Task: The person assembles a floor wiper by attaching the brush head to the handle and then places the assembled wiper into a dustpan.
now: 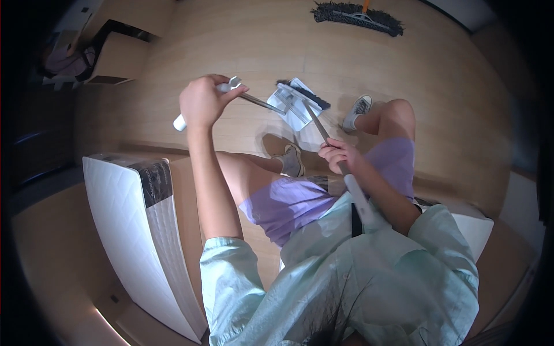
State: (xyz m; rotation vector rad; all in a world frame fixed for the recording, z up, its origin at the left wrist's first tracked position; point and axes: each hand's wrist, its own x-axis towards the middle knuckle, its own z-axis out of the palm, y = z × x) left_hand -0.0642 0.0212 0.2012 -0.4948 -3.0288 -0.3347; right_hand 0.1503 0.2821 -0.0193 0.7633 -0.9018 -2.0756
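Observation:
My left hand (203, 102) is closed around the white grip of a long-handled dustpan. Its metal pole slants down to the white pan (296, 119), which lies on the floor in front of my feet and has a row of comb teeth inside. A broom (323, 128) is in my right hand (338, 154), its fingers wrapped round the metal pole and the white grip running back toward my body. The broom's dark bristles (311, 98) lie across the far side of the pan, overlapping it.
A wide dark mop (359, 18) with an orange handle lies at the far side of the wood floor. To my left is a white quilted mattress (124, 213) on a wooden base. A wooden cabinet (121, 55) stands far left. My feet flank the pan.

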